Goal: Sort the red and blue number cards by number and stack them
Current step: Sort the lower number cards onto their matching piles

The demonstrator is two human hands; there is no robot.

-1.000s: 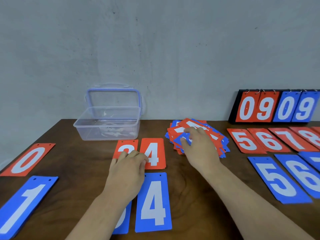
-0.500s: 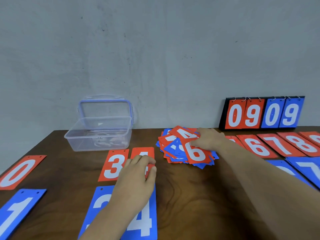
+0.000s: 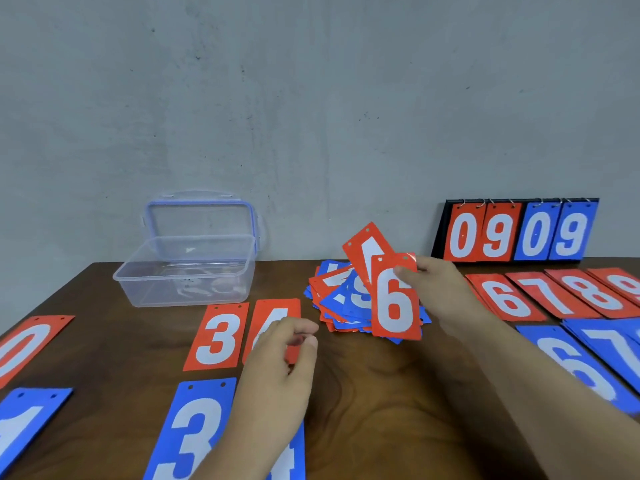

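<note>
The black flip board (image 3: 440, 233) at the back shows red 0 and 9, then blue 0 and 9. The right hand (image 3: 440, 289) holds a red card (image 3: 394, 301) with a white 6. On the surface (image 3: 381, 393) lie a red 0 (image 3: 24, 344), blue 1 (image 3: 24, 424), red 3 (image 3: 218, 336), blue 3 (image 3: 194, 434), red 6 (image 3: 505, 297), red 7 (image 3: 550, 292), red 8 (image 3: 595, 292), blue 6 (image 3: 575, 365) and blue 7 (image 3: 613, 344).

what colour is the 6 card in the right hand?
Red with a white numeral; the 6 card is pinched by the right hand. Head view.
</note>
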